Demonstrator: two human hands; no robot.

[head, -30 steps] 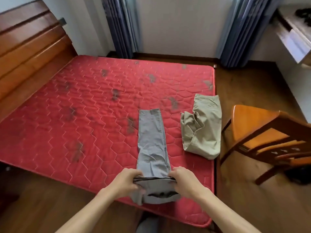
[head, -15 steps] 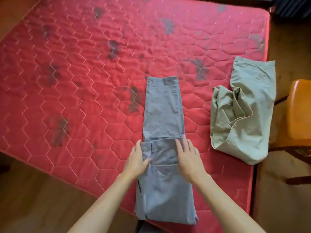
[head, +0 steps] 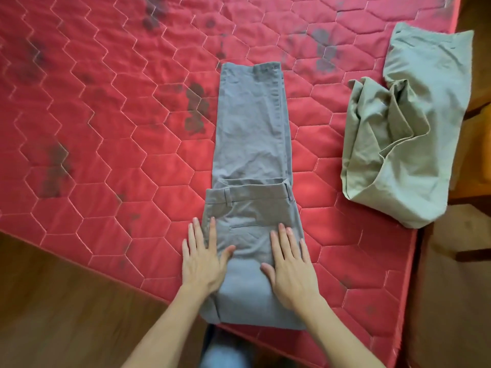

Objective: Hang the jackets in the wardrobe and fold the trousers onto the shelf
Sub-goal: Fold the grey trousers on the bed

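Observation:
Grey trousers (head: pixel 252 144) lie lengthwise on the red quilted mattress (head: pixel 106 128), their waistband end folded over onto the legs near the bed's front edge. My left hand (head: pixel 203 257) rests flat on the left side of the folded part, fingers spread. My right hand (head: pixel 291 264) lies flat on its right side, also spread. Neither hand grips the cloth. To the right, beige trousers (head: pixel 414 134) sit roughly folded and rumpled at the mattress's right edge.
Wooden floor (head: pixel 61 301) shows at the lower left in front of the bed. An orange wooden chair (head: pixel 478 123) stands close beyond the bed's right edge. The mattress carries dark stains across its left and middle.
My hands carried the waistband end forward over the legs, laid it down and let go. They now press flat on the fold. The view tilted down and closer.

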